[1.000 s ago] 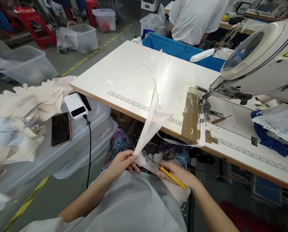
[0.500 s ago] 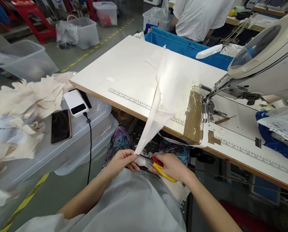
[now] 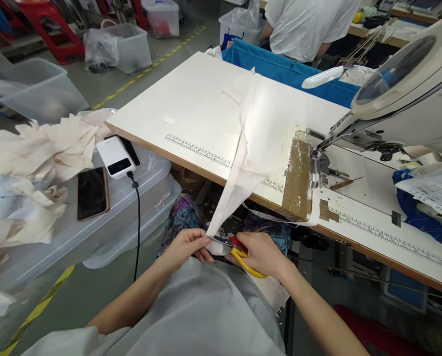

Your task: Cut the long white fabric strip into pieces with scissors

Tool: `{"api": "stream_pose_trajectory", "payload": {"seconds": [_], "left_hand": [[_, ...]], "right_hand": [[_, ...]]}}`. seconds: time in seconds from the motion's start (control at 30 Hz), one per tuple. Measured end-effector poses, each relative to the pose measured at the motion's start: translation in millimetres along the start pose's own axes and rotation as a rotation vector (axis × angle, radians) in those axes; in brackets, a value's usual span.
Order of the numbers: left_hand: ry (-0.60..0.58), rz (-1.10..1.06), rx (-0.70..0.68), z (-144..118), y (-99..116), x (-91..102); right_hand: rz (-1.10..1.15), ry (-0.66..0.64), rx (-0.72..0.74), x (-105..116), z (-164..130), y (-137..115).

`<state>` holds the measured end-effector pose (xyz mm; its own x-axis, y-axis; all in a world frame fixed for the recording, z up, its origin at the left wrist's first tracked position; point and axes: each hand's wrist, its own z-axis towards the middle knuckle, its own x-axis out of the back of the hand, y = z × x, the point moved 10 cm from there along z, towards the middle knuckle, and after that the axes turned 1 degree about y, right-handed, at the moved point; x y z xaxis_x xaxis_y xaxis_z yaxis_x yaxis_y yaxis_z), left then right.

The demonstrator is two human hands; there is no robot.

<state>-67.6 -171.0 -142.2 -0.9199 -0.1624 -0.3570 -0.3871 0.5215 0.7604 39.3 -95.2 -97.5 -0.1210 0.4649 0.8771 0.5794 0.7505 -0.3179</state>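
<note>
A long strip of pale cream fabric (image 3: 233,190) lies over the white table and hangs down from its front edge to my lap. My left hand (image 3: 191,245) pinches the lower end of this strip between thumb and fingers. Held in my right hand (image 3: 260,252) is a pair of scissors (image 3: 243,259) with yellow and red handles. Their blades point left and lie at the fabric's end, right beside my left fingertips. How far the blades are apart is hard to make out.
A sewing machine (image 3: 402,94) stands on the table (image 3: 161,99) at the right. On plastic boxes (image 3: 132,217) at the left are a phone (image 3: 93,194), a white power bank (image 3: 114,157) with a cable, and cream fabric pieces (image 3: 39,148). A person in white (image 3: 310,29) is beyond the blue bin (image 3: 265,64).
The scissors and my right hand have shifted slightly left, toward my left fingers, and the blades have turned a little. My left hand keeps its hold on the fabric.
</note>
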Motion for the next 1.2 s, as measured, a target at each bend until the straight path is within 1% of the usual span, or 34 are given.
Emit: {"api": "stream_pose_trajectory", "payload": {"seconds": [0.13,0.2,0.23,0.27,0.3,0.37,0.4,0.43,0.47,0.5,0.53,0.57,0.6,0.63,0.7,0.73,0.8,0.83,0.87,0.9,0.93,0.97,1.03,1.1,1.13,1.17,1.2], "left_hand": [[-0.003,0.034,0.005,-1.4,-2.2,1.1],[-0.025,0.138,0.011,-2.2,-2.2,4.0],[-0.018,0.228,-0.009,-1.7,1.5,8.3],[0.021,0.341,-0.06,-0.5,9.5,15.4],[0.1,0.468,-0.14,1.1,22.7,24.6],[0.326,0.702,-0.364,1.4,59.3,40.0],[0.425,0.788,-0.481,0.9,77.3,41.5],[0.488,0.851,-0.585,1.9,91.9,38.2],[0.513,0.889,-0.671,5.2,102.5,31.6],[0.507,0.906,-0.737,10.4,109.1,23.5],[0.484,0.901,-0.77,17.5,111.1,16.6],[0.465,0.869,-0.751,26.3,108.3,14.5],[0.46,0.818,-0.689,35.7,100.8,17.9],[0.467,0.761,-0.6,44.1,89.2,25.9],[0.515,0.667,-0.412,52.6,59.5,51.0],[0.547,0.646,-0.341,51.8,45.3,65.1],[0.596,0.651,-0.259,42.5,22.9,88.1],[0.616,0.656,-0.229,35.0,14.2,96.0],[0.63,0.665,-0.208,26.2,8.1,99.6],[0.621,0.667,-0.195,17.8,3.8,97.4],[0.579,0.648,-0.182,10.8,0.4,89.2],[0.502,0.598,-0.165,5.7,-2.7,75.5],[0.28,0.409,-0.13,-0.7,-5.8,36.6],[0.07,0.198,-0.118,-5.9,0.0,-2.8],[-0.007,0.138,-0.132,-8.0,6.3,-17.7],[-0.064,0.125,-0.154,-9.2,13.1,-28.7],[-0.095,0.163,-0.176,-9.6,18.8,-35.5]], "right_hand": [[0.035,0.007,-0.017,-3.2,3.3,0.6],[0.056,0.021,-0.036,-6.1,-0.1,4.9],[0.07,0.035,-0.052,-7.7,-3.3,8.2],[0.092,0.054,-0.072,-9.4,-7.6,12.1],[0.126,0.074,-0.089,-11.6,-12.5,15.5],[0.221,0.125,-0.108,-16.2,-23.7,20.2],[0.275,0.154,-0.114,-18.4,-29.4,21.7],[0.328,0.184,-0.12,-20.5,-35.1,22.8],[0.377,0.213,-0.129,-22.3,-40.8,24.1],[0.421,0.236,-0.142,-24.4,-46.4,25.4],[0.462,0.254,-0.159,-26.5,-52.0,27.0],[0.498,0.265,-0.175,-28.7,-57.6,28.5],[0.525,0.274,-0.19,-30.6,-63.2,30.2],[0.546,0.281,-0.205,-32.2,-69.0,32.2],[0.571,0.297,-0.24,-34.8,-80.7,38.0],[0.584,0.306,-0.256,-36.0,-86.2,41.5],[0.611,0.32,-0.287,-38.5,-95.2,48.5],[0.623,0.326,-0.299,-39.7,-98.2,51.6],[0.632,0.33,-0.311,-40.6,-100.1,54.2],[0.642,0.332,-0.32,-41.3,-100.7,56.2],[0.654,0.332,-0.325,-41.7,-100.0,57.2],[0.669,0.326,-0.323,-42.0,-98.1,57.0],[0.695,0.309,-0.304,-41.1,-91.9,54.1],[0.691,0.293,-0.279,-37.8,-85.1,49.8],[0.679,0.287,-0.27,-35.4,-82.2,48.1],[0.665,0.282,-0.265,-32.8,-79.9,46.9],[0.653,0.274,-0.263,-30.3,-78.0,45.9]]}}
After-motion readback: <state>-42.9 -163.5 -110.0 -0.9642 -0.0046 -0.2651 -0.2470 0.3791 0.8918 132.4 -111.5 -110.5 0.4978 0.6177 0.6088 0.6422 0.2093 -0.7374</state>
